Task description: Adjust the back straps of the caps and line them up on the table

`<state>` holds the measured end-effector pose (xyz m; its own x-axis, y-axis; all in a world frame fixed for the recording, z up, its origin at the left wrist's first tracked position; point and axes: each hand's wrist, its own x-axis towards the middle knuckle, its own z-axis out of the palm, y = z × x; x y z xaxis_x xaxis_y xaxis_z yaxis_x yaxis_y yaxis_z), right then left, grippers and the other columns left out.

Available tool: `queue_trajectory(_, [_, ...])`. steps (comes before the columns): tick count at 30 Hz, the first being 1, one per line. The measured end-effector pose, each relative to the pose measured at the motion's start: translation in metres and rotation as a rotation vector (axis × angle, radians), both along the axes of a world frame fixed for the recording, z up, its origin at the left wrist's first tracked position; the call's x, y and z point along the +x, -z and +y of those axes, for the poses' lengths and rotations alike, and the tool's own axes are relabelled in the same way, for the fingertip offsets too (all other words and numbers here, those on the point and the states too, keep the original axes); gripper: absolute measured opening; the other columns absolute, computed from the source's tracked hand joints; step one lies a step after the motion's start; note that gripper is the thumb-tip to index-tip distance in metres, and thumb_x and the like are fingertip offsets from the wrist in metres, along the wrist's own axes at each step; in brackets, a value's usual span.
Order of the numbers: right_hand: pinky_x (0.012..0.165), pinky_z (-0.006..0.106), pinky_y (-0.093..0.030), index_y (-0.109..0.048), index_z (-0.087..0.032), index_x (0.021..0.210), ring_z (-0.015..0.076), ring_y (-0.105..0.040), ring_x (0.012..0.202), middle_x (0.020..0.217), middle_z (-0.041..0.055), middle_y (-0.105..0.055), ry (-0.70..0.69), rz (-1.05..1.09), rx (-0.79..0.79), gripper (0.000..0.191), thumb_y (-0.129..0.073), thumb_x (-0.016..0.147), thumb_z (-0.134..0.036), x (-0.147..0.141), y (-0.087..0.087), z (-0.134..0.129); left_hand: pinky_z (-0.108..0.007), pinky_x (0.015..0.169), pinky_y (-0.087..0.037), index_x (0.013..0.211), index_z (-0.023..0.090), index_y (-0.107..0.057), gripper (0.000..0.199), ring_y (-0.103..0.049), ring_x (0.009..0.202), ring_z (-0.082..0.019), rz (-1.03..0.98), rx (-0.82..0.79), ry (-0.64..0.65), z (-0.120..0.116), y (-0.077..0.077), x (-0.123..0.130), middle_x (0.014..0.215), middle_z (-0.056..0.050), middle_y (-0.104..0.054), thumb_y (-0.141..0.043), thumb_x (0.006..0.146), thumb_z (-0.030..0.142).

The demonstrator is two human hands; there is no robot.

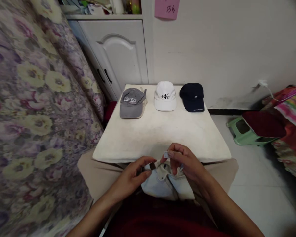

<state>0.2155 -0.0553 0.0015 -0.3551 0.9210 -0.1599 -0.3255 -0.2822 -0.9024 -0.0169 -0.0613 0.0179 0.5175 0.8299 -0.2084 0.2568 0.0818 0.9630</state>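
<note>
A light blue cap (158, 188) rests in my lap at the table's near edge, its pale inside partly turned up. My left hand (134, 174) grips the cap's left side, thumb and forefinger at a small brown tab (152, 165). Between the thumb and forefinger of my right hand (187, 161) is the end of a narrow light blue strap (166, 154), while the other fingers reach down to the cap's rim. Part of the cap is hidden behind my hands.
On the cream-covered table (160, 135) lie a grey cap (132, 108), a white cap (164, 102) and a navy cap (192, 95) along the far side. A floral curtain (39, 131) hangs at left. A green stool (243, 130) stands at right; a white cabinet (118, 56) is behind.
</note>
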Motion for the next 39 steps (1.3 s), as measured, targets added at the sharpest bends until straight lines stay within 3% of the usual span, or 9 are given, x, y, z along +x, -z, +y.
queue_trajectory(6, [0.040, 0.017, -0.033, -0.060, -0.018, 0.078, 0.0038, -0.045, 0.038, 0.077, 0.0017, -0.073, 0.009, -0.092, 0.035, 0.018, -0.067, 0.088, -0.032, -0.003, -0.002, 0.000, -0.023, 0.066, -0.040, 0.100, 0.016, -0.064, 0.024, -0.054, 0.074, -0.012, -0.258, -0.234, -0.062, 0.002, 0.008, 0.008, 0.088, -0.001, -0.063, -0.067, 0.088, 0.036])
queue_trajectory(14, [0.046, 0.019, -0.034, -0.062, -0.017, 0.078, 0.0054, -0.044, 0.045, 0.072, 0.0009, -0.070, -0.007, -0.218, 0.087, 0.016, -0.066, 0.087, -0.030, -0.006, -0.005, -0.001, -0.023, 0.065, -0.037, 0.095, 0.015, -0.067, 0.027, -0.054, 0.072, -0.012, -0.384, -0.338, -0.104, 0.005, 0.024, 0.010, 0.085, -0.001, -0.063, -0.076, 0.081, 0.036])
queue_trajectory(24, [0.045, 0.020, -0.027, -0.062, -0.017, 0.074, 0.0068, -0.039, 0.047, 0.059, -0.0028, -0.059, -0.048, -0.347, 0.088, 0.019, -0.066, 0.085, -0.032, -0.016, -0.007, 0.002, -0.022, 0.066, -0.037, 0.096, 0.018, -0.068, 0.020, -0.051, 0.074, -0.012, -0.230, -0.187, -0.107, 0.003, 0.018, 0.009, 0.085, 0.000, -0.064, -0.070, 0.086, 0.036])
queue_trajectory(39, [0.044, 0.020, -0.026, -0.063, -0.016, 0.075, 0.0062, -0.039, 0.045, 0.059, -0.0027, -0.059, -0.118, -0.170, 0.043, 0.019, -0.068, 0.083, -0.032, -0.011, 0.002, 0.004, -0.024, 0.066, -0.041, 0.096, 0.018, -0.068, 0.021, -0.054, 0.075, -0.015, -0.105, -0.074, -0.127, 0.002, 0.010, 0.015, 0.085, -0.002, -0.065, -0.065, 0.088, 0.037])
